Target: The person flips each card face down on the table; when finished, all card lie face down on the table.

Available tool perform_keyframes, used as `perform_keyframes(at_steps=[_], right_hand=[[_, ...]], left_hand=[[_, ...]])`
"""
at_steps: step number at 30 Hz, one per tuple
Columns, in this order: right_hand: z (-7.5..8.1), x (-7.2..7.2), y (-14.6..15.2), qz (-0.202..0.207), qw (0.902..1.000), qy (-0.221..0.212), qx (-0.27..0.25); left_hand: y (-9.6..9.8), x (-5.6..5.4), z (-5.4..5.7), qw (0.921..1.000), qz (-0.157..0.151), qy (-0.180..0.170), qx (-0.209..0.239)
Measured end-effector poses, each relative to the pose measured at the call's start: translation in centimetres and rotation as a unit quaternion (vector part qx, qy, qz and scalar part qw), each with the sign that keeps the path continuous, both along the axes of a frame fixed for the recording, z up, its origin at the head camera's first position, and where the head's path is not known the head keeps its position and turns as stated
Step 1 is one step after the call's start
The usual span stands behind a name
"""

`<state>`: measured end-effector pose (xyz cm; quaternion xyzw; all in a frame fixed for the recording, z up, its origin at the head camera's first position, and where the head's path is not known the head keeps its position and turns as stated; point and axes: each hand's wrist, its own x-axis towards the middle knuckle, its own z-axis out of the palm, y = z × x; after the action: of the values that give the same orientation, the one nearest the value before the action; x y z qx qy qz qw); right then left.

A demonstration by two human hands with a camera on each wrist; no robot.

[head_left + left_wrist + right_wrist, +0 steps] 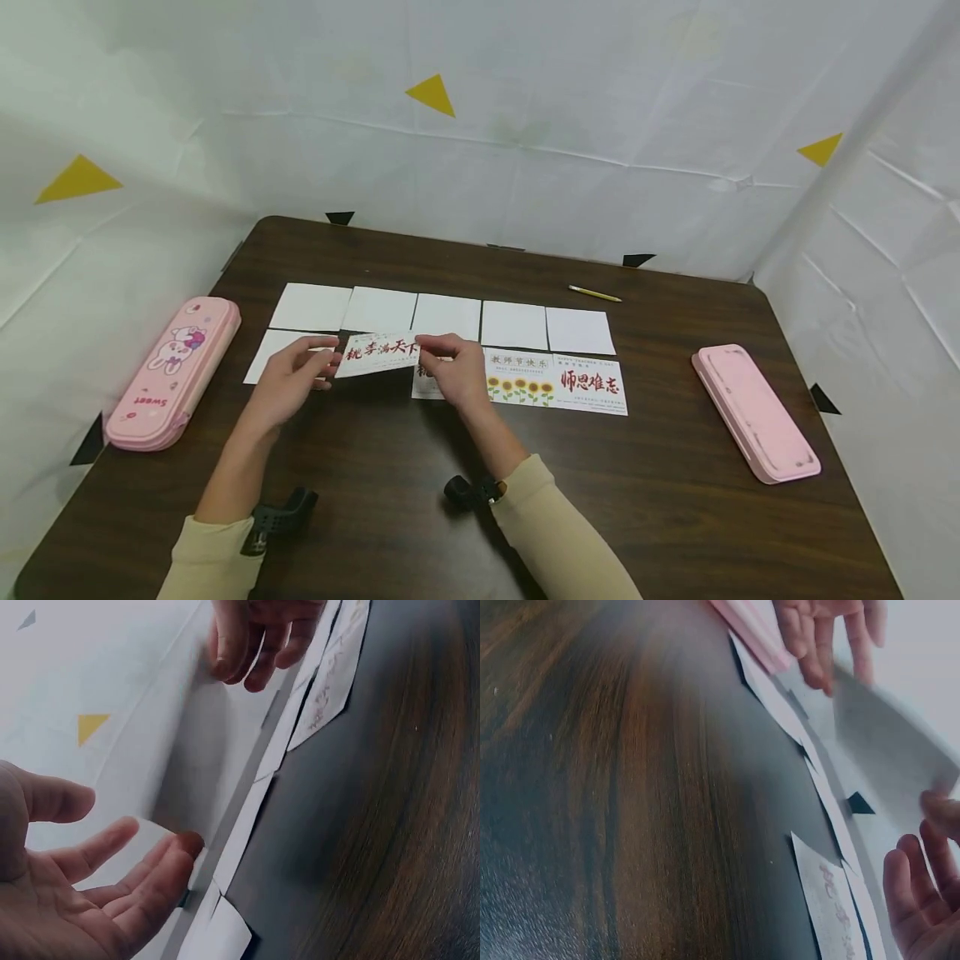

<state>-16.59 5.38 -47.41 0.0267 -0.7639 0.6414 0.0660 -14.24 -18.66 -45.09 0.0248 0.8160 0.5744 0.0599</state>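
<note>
A card with red Chinese lettering (377, 353) is held above the table, tilted. The right hand (459, 371) pinches its right end between thumb and fingers. My left hand (288, 379) is at the card's other end, fingertips touching its edge and thumb standing apart, as the left wrist view shows. The card's plain back (196, 754) faces both wrist cameras. Under the left hand lies a blank white card (272, 354), partly covered. A sunflower card (519, 390) and another red-lettered card (590, 383) lie right of the right hand, which partly hides a further printed card (426, 387).
Several blank white cards (513, 325) form a row behind the hands. A yellow pencil (595, 293) lies farther back. One pink pencil case (176, 375) sits at the table's left, another pink case (756, 414) at its right. White sheeting (525, 192) surrounds the dark wooden table (675, 517).
</note>
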Motion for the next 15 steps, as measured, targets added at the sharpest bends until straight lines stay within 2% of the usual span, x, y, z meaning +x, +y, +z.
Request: perform_keyframes(at_steps=[2, 5, 8, 11, 15], right_hand=[[0.1, -0.1, 0.1, -0.009, 0.9987, 0.034, 0.036], [0.1, -0.3, 0.0, -0.025, 0.9961, 0.056, 0.063], [0.2, -0.3, -0.3, -0.029, 0.9983, 0.03, 0.041], [0.5, -0.2, -0.7, -0.033, 0.9993, -0.015, -0.005], [0.7, 0.1, -1.0, -0.046, 0.9949, -0.072, -0.053]], left_hand=[[0.0, 0.2, 0.2, 0.9996, 0.001, 0.007, 0.029], [0.1, 0.4, 0.6, 0.9966, 0.013, 0.026, 0.078], [0.4, 0.6, 0.8, 0.9925, 0.031, 0.053, 0.106], [0.7, 0.7, 0.8, 0.9924, 0.05, 0.078, 0.082], [1.2, 0.6, 0.6, 0.9929, 0.07, 0.096, 0.002]])
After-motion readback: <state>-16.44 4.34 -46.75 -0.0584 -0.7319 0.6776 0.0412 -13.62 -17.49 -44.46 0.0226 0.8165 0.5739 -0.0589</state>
